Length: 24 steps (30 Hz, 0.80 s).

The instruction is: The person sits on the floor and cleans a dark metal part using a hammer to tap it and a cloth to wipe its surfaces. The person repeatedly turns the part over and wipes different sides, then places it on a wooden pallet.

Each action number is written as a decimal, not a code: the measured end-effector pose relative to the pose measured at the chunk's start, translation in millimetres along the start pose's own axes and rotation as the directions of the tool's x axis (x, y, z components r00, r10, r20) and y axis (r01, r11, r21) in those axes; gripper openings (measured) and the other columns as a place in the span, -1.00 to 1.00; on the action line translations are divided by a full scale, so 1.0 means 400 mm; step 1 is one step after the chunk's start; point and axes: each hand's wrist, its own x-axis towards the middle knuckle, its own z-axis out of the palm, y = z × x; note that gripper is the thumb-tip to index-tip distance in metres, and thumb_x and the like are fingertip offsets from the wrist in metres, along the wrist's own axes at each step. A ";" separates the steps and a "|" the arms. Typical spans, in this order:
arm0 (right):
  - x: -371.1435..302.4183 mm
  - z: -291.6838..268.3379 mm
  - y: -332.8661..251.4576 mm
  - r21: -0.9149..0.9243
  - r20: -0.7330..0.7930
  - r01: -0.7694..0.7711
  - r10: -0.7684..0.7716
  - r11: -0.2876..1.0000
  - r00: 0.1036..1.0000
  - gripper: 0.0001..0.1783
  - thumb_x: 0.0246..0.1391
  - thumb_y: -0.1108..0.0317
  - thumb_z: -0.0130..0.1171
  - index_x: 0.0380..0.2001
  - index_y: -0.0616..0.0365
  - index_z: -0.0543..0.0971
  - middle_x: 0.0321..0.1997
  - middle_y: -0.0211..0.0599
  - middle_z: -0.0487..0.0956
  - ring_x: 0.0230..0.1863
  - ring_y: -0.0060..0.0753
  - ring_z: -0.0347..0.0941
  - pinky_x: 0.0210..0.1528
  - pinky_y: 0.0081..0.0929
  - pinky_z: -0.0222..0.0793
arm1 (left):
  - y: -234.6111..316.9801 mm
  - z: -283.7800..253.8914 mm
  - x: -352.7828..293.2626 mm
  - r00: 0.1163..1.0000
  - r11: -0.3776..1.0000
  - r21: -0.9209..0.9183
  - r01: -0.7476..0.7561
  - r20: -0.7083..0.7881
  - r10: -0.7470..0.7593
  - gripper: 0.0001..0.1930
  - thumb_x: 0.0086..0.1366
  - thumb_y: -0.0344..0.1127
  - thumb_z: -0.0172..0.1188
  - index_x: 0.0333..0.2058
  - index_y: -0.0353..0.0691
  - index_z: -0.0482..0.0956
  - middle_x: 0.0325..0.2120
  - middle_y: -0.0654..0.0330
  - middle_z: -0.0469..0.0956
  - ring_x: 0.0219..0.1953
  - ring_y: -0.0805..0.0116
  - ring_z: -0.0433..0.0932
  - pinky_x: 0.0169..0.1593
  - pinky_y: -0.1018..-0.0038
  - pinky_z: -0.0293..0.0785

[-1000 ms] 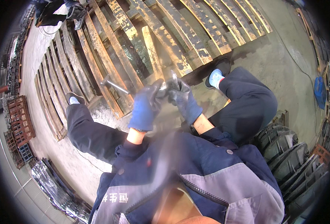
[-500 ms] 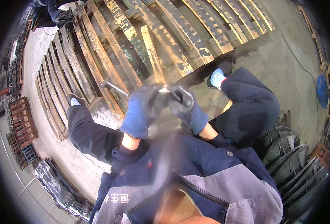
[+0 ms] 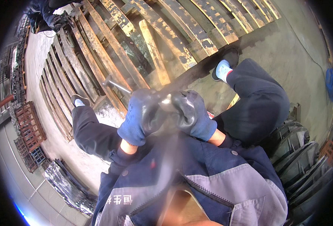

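My left hand (image 3: 141,115), in a blue glove with a dark coated palm, is closed round a slim hammer (image 3: 118,86). The hammer's metal shaft and small head stick out to the left, over a pallet's boards. My right hand (image 3: 191,113), gloved the same way, is curled closed just beside the left one. A small bright spot shows between the two hands. Blur and the gloves hide what the right fingers hold, if anything. Both hands are in front of my jacket, between my spread knees.
A large worn wooden pallet (image 3: 174,22) lies ahead, with a loose board (image 3: 154,52) on it. Another pallet (image 3: 61,83) is at left. Someone in dark clothes (image 3: 48,17) is at the far left. Stacked dark curved parts (image 3: 298,150) stand at right; brown crates (image 3: 30,120) at far left.
The view has shifted slightly. My right hand has turned, its dark knuckles now facing up more, and sits a little closer to my body. The hammer stays in my left hand.
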 end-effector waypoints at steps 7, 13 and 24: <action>-0.006 -0.007 -0.004 -0.036 0.104 -0.158 0.161 0.987 0.981 -0.78 -0.15 0.40 0.22 -0.36 0.15 0.47 -0.50 -0.10 0.45 -0.44 0.05 0.43 -0.38 -0.05 0.30 | 0.001 0.017 -0.002 1.000 1.000 0.023 0.014 0.014 -0.015 -0.70 0.18 -0.29 0.20 -0.12 -0.24 0.63 -0.28 -0.03 0.61 -0.20 -0.08 0.55 -0.11 0.21 0.46; -0.003 -0.009 -0.016 -0.055 0.048 -0.183 0.185 0.982 0.982 -0.79 -0.17 0.38 0.21 -0.38 0.15 0.48 -0.49 -0.09 0.48 -0.43 0.07 0.45 -0.35 -0.03 0.33 | -0.001 0.039 -0.004 0.992 0.986 -0.123 0.114 -0.032 -0.119 -0.73 0.22 -0.34 0.19 -0.11 -0.28 0.62 -0.26 -0.04 0.60 -0.19 0.00 0.58 -0.09 0.26 0.48; -0.056 0.017 0.026 -0.177 0.050 -0.384 0.397 0.906 0.916 -0.80 -0.06 0.41 0.21 -0.31 0.16 0.52 -0.35 -0.13 0.51 -0.34 -0.03 0.46 -0.32 -0.17 0.32 | -0.034 0.085 0.050 0.951 0.877 -0.370 0.306 0.163 -0.263 -0.64 0.27 -0.28 0.18 -0.03 -0.39 0.54 -0.26 0.10 0.59 -0.26 0.31 0.59 -0.13 0.39 0.52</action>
